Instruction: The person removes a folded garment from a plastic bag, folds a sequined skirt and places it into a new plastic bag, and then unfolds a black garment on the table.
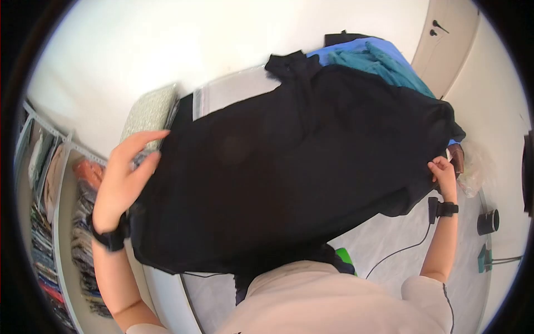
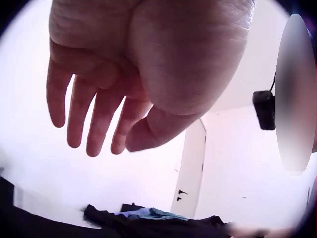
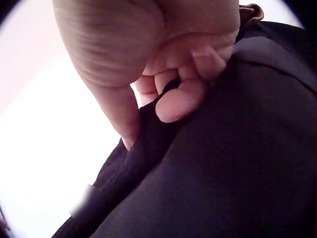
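Observation:
A black collared shirt lies spread wide in front of the person in the head view, its collar pointing to the far side. My right hand pinches the shirt's edge at the right. The right wrist view shows the thumb and curled fingers with the dark cloth between them. At the shirt's left end, my left hand is raised, fingers extended and thumb apart. In the left wrist view its palm holds nothing, and the shirt lies low behind it.
Blue and teal garments are piled behind the shirt. A plastic-wrapped pale package and clear plastic bags lie along the wall. Shelves of folded clothes stand at left. A cable crosses the floor at right.

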The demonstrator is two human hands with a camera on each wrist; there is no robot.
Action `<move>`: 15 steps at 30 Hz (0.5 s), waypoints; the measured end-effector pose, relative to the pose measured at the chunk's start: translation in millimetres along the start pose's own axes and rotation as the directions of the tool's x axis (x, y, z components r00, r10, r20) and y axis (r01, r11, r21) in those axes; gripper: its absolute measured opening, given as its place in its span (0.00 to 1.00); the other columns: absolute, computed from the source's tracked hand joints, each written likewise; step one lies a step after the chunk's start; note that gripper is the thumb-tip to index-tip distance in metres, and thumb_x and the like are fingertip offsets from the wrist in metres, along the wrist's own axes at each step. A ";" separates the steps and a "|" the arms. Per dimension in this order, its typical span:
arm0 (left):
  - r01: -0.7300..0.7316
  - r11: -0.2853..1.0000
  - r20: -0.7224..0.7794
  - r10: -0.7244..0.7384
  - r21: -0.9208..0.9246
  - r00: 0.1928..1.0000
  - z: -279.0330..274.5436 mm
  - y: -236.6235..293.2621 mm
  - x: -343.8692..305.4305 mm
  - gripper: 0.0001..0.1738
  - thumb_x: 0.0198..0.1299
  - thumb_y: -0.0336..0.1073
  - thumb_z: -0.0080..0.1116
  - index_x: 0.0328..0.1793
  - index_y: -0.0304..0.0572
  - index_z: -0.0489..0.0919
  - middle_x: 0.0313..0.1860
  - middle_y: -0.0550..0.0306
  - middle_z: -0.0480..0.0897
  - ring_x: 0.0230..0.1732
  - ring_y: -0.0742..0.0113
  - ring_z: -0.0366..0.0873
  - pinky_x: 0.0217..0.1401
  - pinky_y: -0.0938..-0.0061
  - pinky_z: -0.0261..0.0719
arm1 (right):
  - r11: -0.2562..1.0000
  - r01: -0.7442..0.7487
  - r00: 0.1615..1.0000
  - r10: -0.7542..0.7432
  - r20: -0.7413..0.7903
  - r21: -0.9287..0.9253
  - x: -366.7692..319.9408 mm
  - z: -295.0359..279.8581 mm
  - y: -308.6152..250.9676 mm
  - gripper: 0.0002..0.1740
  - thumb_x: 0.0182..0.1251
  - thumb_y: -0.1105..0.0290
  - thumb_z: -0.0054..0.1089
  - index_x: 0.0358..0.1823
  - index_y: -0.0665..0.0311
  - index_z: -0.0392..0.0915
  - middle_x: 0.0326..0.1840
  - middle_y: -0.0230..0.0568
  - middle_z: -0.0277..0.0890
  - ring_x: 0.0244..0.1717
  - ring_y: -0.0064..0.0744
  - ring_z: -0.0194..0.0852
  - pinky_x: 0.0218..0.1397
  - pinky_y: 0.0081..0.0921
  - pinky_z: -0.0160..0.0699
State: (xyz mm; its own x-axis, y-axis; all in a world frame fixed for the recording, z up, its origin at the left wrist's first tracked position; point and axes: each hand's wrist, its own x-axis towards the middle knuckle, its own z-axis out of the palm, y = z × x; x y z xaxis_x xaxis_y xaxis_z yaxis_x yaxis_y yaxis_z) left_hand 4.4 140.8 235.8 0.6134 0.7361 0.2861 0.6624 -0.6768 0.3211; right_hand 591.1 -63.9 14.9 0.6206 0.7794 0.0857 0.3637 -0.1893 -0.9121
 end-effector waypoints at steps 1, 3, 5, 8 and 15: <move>-0.001 0.996 0.041 0.005 -0.086 0.999 14.1 -1.9 26.1 0.19 0.54 0.25 0.51 0.54 0.37 0.77 0.49 0.48 0.80 0.53 0.59 0.77 0.58 0.70 0.70 | 1.000 -0.007 1.000 0.007 -0.006 -0.012 -1.7 1.5 -3.2 0.08 0.59 0.73 0.63 0.27 0.59 0.71 0.20 0.19 0.66 0.17 0.09 0.58 0.17 0.10 0.57; -0.027 0.980 0.121 0.052 -0.199 0.991 59.6 -17.3 79.7 0.18 0.57 0.28 0.53 0.55 0.38 0.75 0.46 0.50 0.81 0.49 0.62 0.79 0.51 0.73 0.75 | 0.999 -0.011 1.000 0.011 0.003 -0.037 -1.7 0.4 -1.2 0.08 0.58 0.73 0.63 0.26 0.59 0.71 0.18 0.19 0.66 0.16 0.09 0.58 0.16 0.11 0.56; -0.076 0.932 0.169 0.144 -0.354 0.975 110.1 -29.9 127.9 0.21 0.58 0.29 0.53 0.60 0.42 0.72 0.42 0.54 0.80 0.44 0.66 0.78 0.50 0.74 0.76 | 0.997 -0.035 0.999 0.034 -0.021 -0.062 -2.6 2.6 -8.3 0.09 0.56 0.74 0.64 0.25 0.59 0.70 0.18 0.19 0.66 0.16 0.08 0.57 0.16 0.11 0.55; -0.119 0.877 0.169 0.220 -0.465 0.961 186.5 -16.7 185.2 0.26 0.59 0.30 0.52 0.66 0.50 0.69 0.43 0.54 0.79 0.43 0.68 0.77 0.52 0.74 0.74 | 0.992 -0.103 0.994 0.100 -0.041 -0.079 -6.5 6.8 -25.0 0.10 0.54 0.75 0.65 0.23 0.60 0.70 0.17 0.19 0.66 0.16 0.09 0.57 0.16 0.11 0.54; -0.018 0.939 0.152 0.075 -0.344 0.986 284.7 9.0 264.1 0.18 0.58 0.39 0.57 0.53 0.39 0.79 0.45 0.44 0.82 0.48 0.55 0.79 0.52 0.68 0.74 | 0.990 -0.134 0.991 0.134 -0.016 -0.052 -7.3 5.7 -32.0 0.10 0.53 0.74 0.66 0.23 0.61 0.71 0.16 0.20 0.66 0.15 0.10 0.58 0.16 0.12 0.55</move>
State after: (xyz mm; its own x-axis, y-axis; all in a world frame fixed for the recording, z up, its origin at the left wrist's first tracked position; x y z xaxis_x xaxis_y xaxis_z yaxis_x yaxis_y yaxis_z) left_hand 294.8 327.0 57.2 0.7195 0.6737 0.1687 0.4627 -0.6462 0.6069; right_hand 570.9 -60.2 41.1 0.6747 0.7375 -0.0304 0.3126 -0.3229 -0.8933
